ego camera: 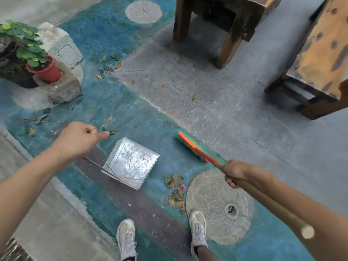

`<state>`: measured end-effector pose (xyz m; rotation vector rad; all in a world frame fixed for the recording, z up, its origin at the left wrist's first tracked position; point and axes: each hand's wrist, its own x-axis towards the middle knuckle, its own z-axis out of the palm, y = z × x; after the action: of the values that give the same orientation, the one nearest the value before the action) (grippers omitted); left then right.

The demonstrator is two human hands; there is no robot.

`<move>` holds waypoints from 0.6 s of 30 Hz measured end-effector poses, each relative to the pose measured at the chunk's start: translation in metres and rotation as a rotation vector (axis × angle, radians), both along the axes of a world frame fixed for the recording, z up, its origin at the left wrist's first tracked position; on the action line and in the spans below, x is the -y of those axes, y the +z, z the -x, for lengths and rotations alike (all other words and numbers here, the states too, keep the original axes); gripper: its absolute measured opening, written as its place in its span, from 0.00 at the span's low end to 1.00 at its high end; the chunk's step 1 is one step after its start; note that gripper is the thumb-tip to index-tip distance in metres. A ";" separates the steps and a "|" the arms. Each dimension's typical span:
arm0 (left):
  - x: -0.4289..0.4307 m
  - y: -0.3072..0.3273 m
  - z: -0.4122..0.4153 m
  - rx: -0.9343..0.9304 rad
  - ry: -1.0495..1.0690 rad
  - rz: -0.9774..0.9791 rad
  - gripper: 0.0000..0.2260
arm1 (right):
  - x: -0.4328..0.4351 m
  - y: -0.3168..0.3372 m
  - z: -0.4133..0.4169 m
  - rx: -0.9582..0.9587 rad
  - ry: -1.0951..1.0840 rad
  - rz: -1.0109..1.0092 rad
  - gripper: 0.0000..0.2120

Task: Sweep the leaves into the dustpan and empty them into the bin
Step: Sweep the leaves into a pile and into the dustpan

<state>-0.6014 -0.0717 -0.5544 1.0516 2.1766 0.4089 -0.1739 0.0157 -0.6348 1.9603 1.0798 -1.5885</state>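
One broom (194, 147) is gripped by the right hand (235, 172); dustpan (130, 162) handle is clenched in the left hand (79, 140); leaves (175, 191) are piled nearby.

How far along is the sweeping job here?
Partly done: a small leaf pile is gathered beside the metal dustpan, which looks empty. In hand: the left hand holds the dustpan's handle, and the right hand the broom. Left: scattered leaves near the potted plant. No bin shows.
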 end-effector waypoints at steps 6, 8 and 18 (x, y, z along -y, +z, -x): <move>-0.044 0.008 -0.020 -0.047 -0.364 0.052 0.26 | 0.063 -0.006 -0.004 0.074 -0.248 -0.070 0.17; -0.049 0.011 -0.027 -0.044 -0.443 0.049 0.26 | 0.086 -0.005 -0.005 0.093 -0.383 -0.028 0.15; -0.076 0.020 -0.079 -0.087 -0.733 0.043 0.26 | 0.242 -0.022 -0.039 0.192 -0.681 0.153 0.14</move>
<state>-0.5220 0.0038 -0.5344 1.7539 1.6936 -0.0252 -0.1354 -0.2265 -0.6565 2.4524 0.1976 -1.6690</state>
